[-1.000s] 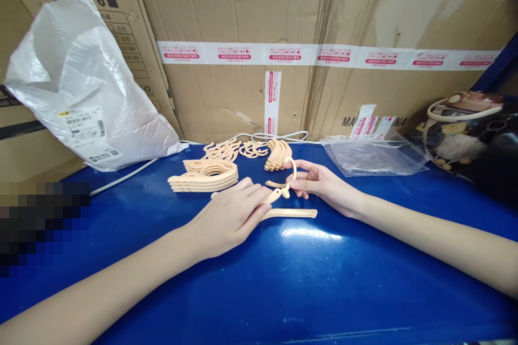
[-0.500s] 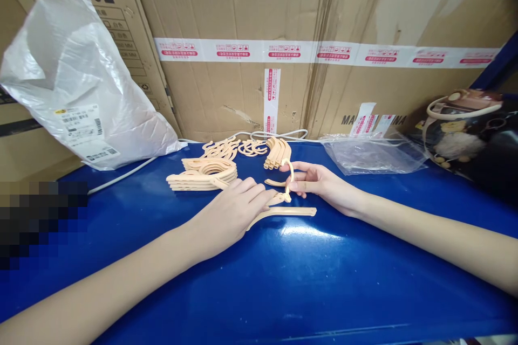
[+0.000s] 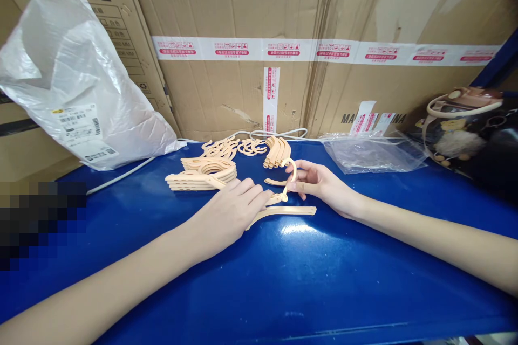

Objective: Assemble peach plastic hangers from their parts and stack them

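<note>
My right hand (image 3: 324,186) pinches a cream plastic hanger hook (image 3: 294,173) upright between thumb and fingers. The hook's lower end meets the end of a hanger arm (image 3: 275,199), which my left hand (image 3: 226,218) holds low over the table from above. My left fingers hide most of that arm. A loose hanger arm (image 3: 295,210) lies just in front, partly under my left hand, and another arm (image 3: 274,181) lies behind. To the left stands a stack of hangers (image 3: 190,183). Loose hooks (image 3: 220,149) and a bundle of hanger arms (image 3: 277,152) lie farther back.
The blue table (image 3: 259,291) runs up to large cardboard boxes (image 3: 226,86). A white plastic bag (image 3: 76,81) stands at the left. A clear plastic bag (image 3: 372,153) and a dark round container with a handle (image 3: 457,135) sit at the right. A white cable (image 3: 121,175) crosses the back.
The hook in my right hand has turned and shifted slightly left, its lower end now against the hanger arm's end. My left hand is almost still.
</note>
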The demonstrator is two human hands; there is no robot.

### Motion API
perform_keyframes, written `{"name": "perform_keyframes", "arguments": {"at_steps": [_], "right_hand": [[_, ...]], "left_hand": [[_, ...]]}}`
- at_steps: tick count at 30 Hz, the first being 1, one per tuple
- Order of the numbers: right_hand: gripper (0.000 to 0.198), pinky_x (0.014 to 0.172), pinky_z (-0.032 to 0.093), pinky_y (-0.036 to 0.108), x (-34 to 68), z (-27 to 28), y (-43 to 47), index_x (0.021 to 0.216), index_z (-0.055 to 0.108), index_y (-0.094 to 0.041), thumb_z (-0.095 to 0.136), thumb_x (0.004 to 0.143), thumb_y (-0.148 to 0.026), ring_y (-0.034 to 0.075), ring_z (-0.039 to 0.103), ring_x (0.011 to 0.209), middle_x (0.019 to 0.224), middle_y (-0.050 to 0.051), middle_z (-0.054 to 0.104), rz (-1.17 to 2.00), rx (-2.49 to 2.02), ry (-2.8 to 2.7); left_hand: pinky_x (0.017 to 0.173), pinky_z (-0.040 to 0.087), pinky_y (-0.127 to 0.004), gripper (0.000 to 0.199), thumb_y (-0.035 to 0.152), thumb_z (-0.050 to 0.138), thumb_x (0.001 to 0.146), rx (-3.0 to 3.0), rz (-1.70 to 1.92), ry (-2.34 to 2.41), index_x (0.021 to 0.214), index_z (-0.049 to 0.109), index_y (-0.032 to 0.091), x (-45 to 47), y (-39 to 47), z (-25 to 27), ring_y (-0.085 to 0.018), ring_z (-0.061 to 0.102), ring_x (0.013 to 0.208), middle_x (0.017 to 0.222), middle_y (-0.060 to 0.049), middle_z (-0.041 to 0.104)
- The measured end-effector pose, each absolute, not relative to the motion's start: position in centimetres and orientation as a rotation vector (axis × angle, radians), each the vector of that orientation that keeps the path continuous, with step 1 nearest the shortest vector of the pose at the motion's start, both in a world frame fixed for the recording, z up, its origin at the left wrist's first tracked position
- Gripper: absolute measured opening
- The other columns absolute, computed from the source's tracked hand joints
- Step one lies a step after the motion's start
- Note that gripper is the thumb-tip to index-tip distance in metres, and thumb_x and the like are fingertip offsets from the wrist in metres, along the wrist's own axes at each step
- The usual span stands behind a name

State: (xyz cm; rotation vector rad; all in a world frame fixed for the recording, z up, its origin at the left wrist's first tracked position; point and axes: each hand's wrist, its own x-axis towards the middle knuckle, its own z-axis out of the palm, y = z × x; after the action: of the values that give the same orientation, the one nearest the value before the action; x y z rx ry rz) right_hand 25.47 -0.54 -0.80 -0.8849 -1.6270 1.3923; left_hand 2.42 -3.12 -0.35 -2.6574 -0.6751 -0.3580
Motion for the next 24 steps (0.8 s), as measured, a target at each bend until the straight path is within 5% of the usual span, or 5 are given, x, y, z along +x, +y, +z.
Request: {"name": "perform_keyframes", "arguments": {"at_steps": [11,19,24], "right_hand": [[0.033,0.053,0.04,0.023,25.34,-0.77,-0.62,0.094,0.054,-0.018,0.076,0.071,-0.028,0.01,0.052,0.062,0.075,-0.001,0.063,1.36,-0.9,-1.619],[0.064,0.058,0.042,0.025,25.43,-0.82,-0.63,0.132,0.045,-0.018,0.072,0.074,-0.022,0.012,0.055,0.065,0.077,0.0,0.066,1.328,-0.89,-1.6],[0.069,0.062,0.041,0.026,25.51,-0.66,-0.67,0.138,0.041,-0.018,0.07,0.076,-0.02,0.009,0.051,0.061,0.079,-0.001,0.065,1.361,-0.893,-1.489]], "left_hand": [[0.063,0.035,-0.033,0.031,0.004,0.031,0.093,-2.615,-0.342,-0.641,0.109,0.058,0.008,2.73,-3.23,-0.38,-0.022,0.047,0.074,0.083,-0.007,0.059],[0.066,0.037,-0.034,0.023,0.016,0.037,0.098,-2.695,-0.329,-0.816,0.105,0.058,0.01,3.05,-3.1,-0.48,-0.023,0.049,0.077,0.085,-0.007,0.059],[0.067,0.04,-0.034,0.028,0.022,0.032,0.101,-2.676,-0.471,-0.891,0.104,0.057,0.011,3.01,-2.93,-0.33,-0.022,0.053,0.077,0.084,-0.007,0.061]]}}
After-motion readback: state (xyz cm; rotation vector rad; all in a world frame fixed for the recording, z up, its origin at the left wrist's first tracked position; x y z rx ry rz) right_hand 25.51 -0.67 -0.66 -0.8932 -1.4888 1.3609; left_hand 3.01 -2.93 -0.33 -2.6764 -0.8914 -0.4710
